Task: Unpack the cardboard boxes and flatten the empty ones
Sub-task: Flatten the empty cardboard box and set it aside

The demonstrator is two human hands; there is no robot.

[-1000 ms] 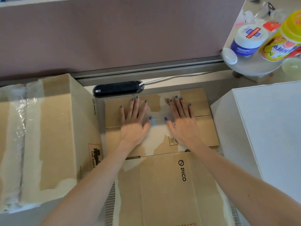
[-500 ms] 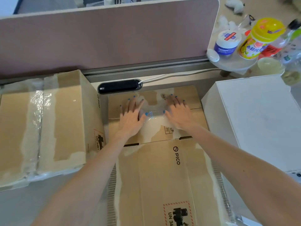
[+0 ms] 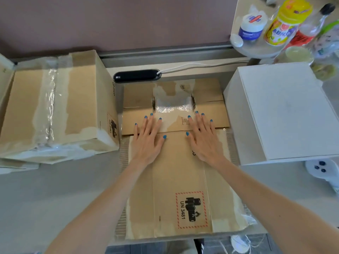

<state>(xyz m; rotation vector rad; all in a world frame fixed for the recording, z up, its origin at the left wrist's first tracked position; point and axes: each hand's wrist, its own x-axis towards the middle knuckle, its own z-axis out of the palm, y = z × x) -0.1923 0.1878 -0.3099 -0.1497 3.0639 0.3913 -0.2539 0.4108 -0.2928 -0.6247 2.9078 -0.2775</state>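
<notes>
Biggest thing in my view is the flattened box [image 3: 176, 173]. It lies flat on the grey desk [image 3: 55, 195] through the centre and lower middle of the frame, with its end flaps [image 3: 209, 121] folded out toward the top. In the upper left sits the taped box [image 3: 55, 110], sealed shut, so I'd say that one's not unpacked yet. A white box [image 3: 286, 114] fills the right side.

My left hand [image 3: 146, 142] and right hand [image 3: 203, 142] are side by side, both spread flat with straight fingers and gripping nothing. Palms are on the main panel and fingertips reach over the crease onto the flap.

To do this bit well, I reckon you lean through the palms and smooth from the middle out to the side edges so the creases stay down. The crinkled tape patch [image 3: 172, 105] at top middle looks like it could spring the flaps back up. Also stay off the black bar [image 3: 136, 76] just beyond the flaps.

Half a second ago my hands were up on the flaps, either side of that tape. Now they've slid back toward me onto the panel. The side boxes haven't budged.
</notes>
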